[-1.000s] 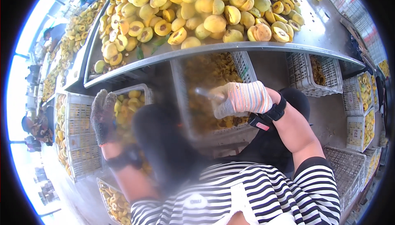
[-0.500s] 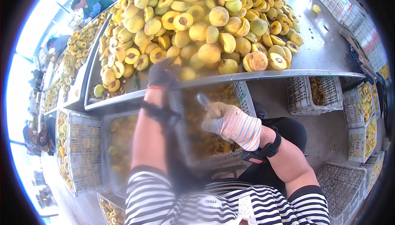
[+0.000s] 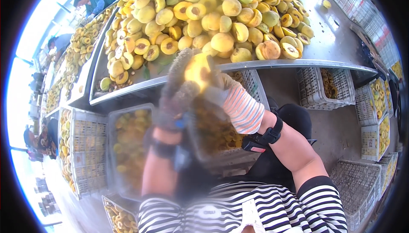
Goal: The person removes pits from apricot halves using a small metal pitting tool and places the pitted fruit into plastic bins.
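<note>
Close in front of the steel table's edge, my left hand (image 3: 178,82), in a dark glove, grips a halved yellow peach (image 3: 196,72). Its cut face shows a brown patch in the middle. My right hand (image 3: 239,105), in a pale glove with a striped cuff, is closed right beside the peach. The slim shiny-tipped hand tool seen in it half a second ago is now hidden by blur and the hands. Beyond them lies a large heap of peaches (image 3: 221,41), some whole-looking, many halved with brown centres.
The steel table (image 3: 328,41) has a raised front rim. Below it stand a blurred bin of peaches (image 3: 128,118) and a grey crate (image 3: 326,101). Stacked crates (image 3: 370,148) line the right side, another crate (image 3: 87,148) the left. A person (image 3: 96,3) works at the far left.
My left hand has come back from the heap to the table edge with a halved peach in it. My right hand has moved up to meet it, its tool no longer visible.
</note>
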Demonstrator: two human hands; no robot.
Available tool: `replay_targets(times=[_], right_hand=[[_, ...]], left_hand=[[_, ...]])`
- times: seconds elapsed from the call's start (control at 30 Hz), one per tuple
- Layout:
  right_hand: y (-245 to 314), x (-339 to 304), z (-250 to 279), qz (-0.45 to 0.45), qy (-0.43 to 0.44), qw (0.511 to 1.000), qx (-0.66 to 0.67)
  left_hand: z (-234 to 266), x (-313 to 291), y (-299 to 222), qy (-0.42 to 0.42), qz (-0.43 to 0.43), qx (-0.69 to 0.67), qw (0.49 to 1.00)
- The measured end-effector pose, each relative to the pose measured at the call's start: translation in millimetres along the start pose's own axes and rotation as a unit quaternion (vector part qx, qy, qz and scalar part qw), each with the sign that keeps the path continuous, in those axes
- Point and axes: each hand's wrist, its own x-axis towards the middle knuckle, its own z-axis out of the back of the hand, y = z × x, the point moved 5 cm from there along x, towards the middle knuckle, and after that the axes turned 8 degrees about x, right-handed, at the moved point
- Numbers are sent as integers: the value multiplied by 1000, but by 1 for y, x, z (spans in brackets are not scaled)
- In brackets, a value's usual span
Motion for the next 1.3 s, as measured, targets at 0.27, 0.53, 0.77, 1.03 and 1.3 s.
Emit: replay_targets(times=[0.27,0.53,0.77,1.03,1.3], right_hand=[[1,12,13,131,-43,874,-466],[-22,7,5,301,102,480,-817],[-37,6,-6,147,209,407,-877],[-54,19,3,195,195,559,-782],[-48,24,11,39,136,858,-494]], left_hand=[[3,0,16,-99,-128,459,874],[14,-6,35,-105,-43,379,918],[10,-1,35,-130,82,-224,962],[14,2,38,-81,52,-180,979],[7,3,24,-64,-24,12,998]])
